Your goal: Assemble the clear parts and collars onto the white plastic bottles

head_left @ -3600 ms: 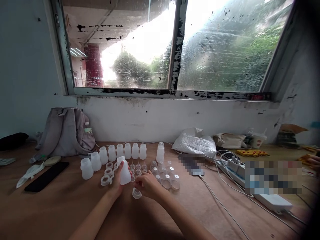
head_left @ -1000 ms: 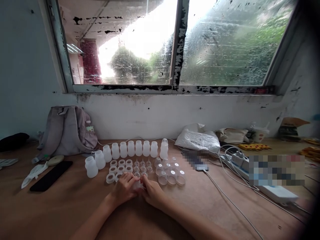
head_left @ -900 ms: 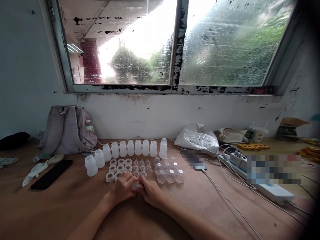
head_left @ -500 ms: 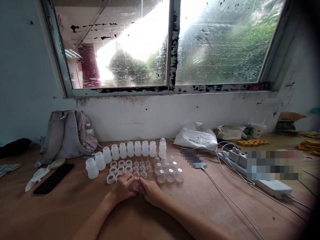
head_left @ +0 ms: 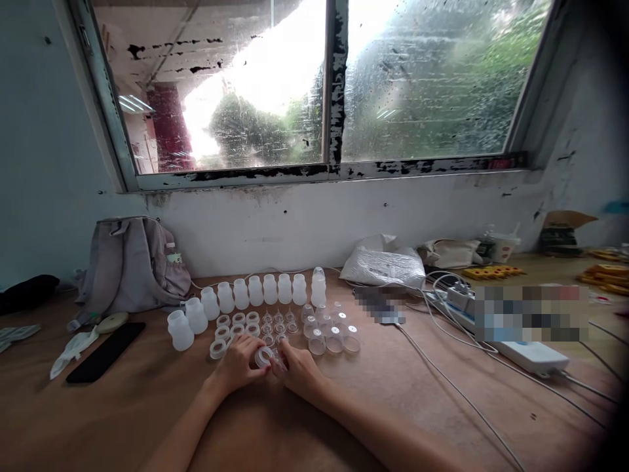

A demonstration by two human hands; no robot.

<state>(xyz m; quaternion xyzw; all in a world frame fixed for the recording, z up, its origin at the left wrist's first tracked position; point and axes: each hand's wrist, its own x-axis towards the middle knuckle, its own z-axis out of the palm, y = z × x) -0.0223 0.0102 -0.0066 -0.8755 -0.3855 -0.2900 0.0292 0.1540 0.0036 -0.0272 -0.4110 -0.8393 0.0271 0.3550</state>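
Observation:
My left hand grips a translucent bottle collar ring, its round opening tilted toward me. Close against it on the right, my right hand pinches a small clear piece that looks like a bottle nipple; the fingers partly cover it. Just beyond my hands lie rows of white collar rings and, beside them, several clear nipples standing tip up. Domed clear caps are grouped to the right. Behind these, frosted bottle bodies stand in a curved row, with one capped bottle at its right end.
A black phone and a grey backpack lie to the left. On the right are a silvery plastic bag, a device on a white cable and a white power strip. A window wall closes off the back.
My hands have drawn slightly apart, and the ring has turned so its opening shows. The clear piece in my right hand is now visible beside it. The view has shifted slightly.

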